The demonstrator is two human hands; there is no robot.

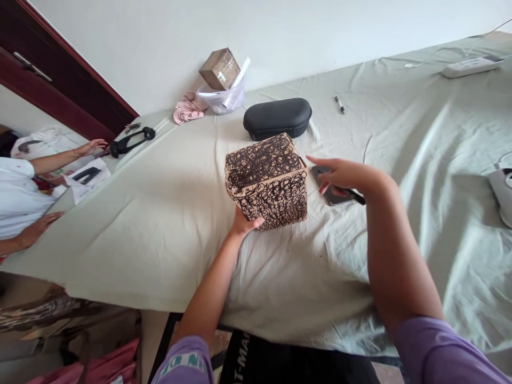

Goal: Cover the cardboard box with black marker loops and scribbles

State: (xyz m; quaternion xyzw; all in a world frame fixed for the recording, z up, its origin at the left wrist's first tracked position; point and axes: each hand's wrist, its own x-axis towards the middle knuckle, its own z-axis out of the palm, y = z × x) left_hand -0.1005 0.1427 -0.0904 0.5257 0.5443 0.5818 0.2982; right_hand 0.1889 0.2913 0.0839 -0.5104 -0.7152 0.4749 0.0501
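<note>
1. Pale green sheet (160, 250): creased, spread beneath everything listed.
2. Cardboard box (267, 181), black-scribbled: tilted, gripped at its near lower corner by your left hand (245, 224).
3. Your right hand (344, 176): open, fingers extended, just beside the box, above a smartphone (332, 194).

White wall (224, 26) — dark door (68, 90) (metal handle (32, 66))

The cardboard box (266, 181) was rough matt board under black ink scribbles. The zipped case (277, 118) looked like matt black fabric, though plastic is possible from this view. The creased cloth sheet (140, 240) looked soft; the phone (334, 196) was glossy glass.
</note>
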